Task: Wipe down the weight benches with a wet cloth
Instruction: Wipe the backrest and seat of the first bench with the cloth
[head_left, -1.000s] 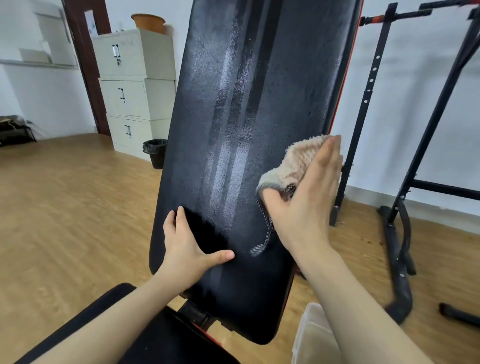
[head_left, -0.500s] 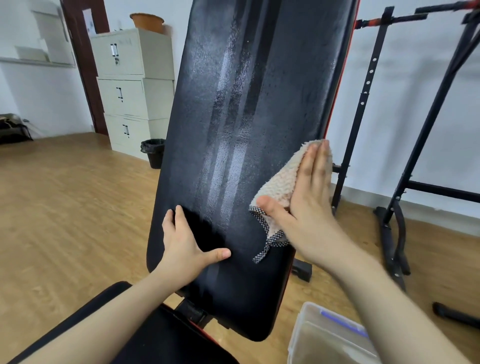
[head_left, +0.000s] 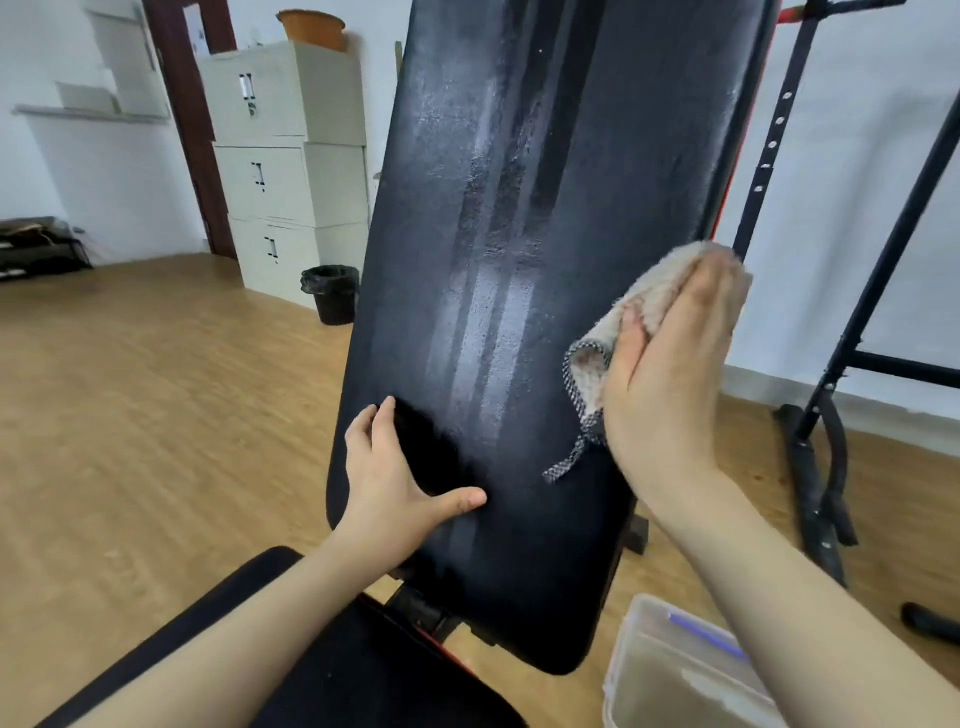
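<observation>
We see the right hand (head_left: 670, 379) flat and open, fingers together and blurred with motion, pressing the beige cloth (head_left: 639, 312) against the right edge of the raised black backrest of the bench (head_left: 457, 218); the cloth is pinned under the palm rather than gripped, and its checked trim dangles loose below the heel of the hand. Compared with half a second ago, this hand and the cloth sit slightly higher and further toward the backrest's right edge, with the fingertips now reaching the red-trimmed side. The left hand (head_left: 400, 478) has not shifted: it lies open on the lower left part of the backrest, fingers pointing up and thumb spread out to the right, holding nothing. Pale wet streaks run lengthwise down the middle of the pad, much as before, and a darker patch lies beside the left fingers. The black seat pad (head_left: 363, 670) fills the bottom of the view. A clear plastic tub (head_left: 675, 670) stands on the wooden floor (head_left: 130, 415) at lower right, showing more fully than earlier. A black rack (head_left: 852, 332) stands to the right, and pale filing cabinets (head_left: 291, 156) with a small black bin (head_left: 332, 293) stand behind.
</observation>
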